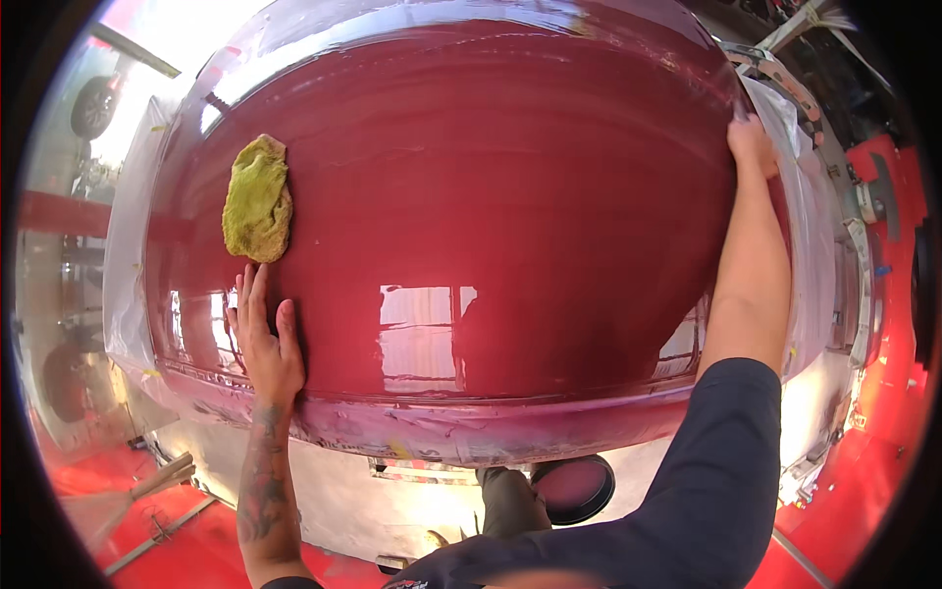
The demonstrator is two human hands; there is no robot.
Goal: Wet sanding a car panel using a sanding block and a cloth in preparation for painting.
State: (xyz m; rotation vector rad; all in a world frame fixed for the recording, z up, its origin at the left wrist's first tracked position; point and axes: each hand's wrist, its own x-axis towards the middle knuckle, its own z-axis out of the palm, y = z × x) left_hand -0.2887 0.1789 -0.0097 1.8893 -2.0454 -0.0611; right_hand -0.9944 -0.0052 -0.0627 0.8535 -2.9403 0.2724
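A large glossy dark-red car body panel [510, 196] stretches out in front of me, wet-looking and full of window reflections. My left hand [267, 344] lies on its near left part, fingers stretched out and holding nothing. Just beyond those fingertips rests a crumpled yellow-green cloth [257, 201]. At the far right, my arm is extended and my right hand [753, 147] is closed at the panel's edge. Its fingers are curled and partly hidden, and what they hold, if anything, is too small and blurred to make out.
Translucent plastic sheeting [126, 265] and masking paper [491, 437] line the panel's edges. Below, a round black tub [574, 489] stands by my leg. Red floor [343, 569] shows at the bottom, a wheel [94, 108] at the far left, and red equipment [888, 187] at the right.
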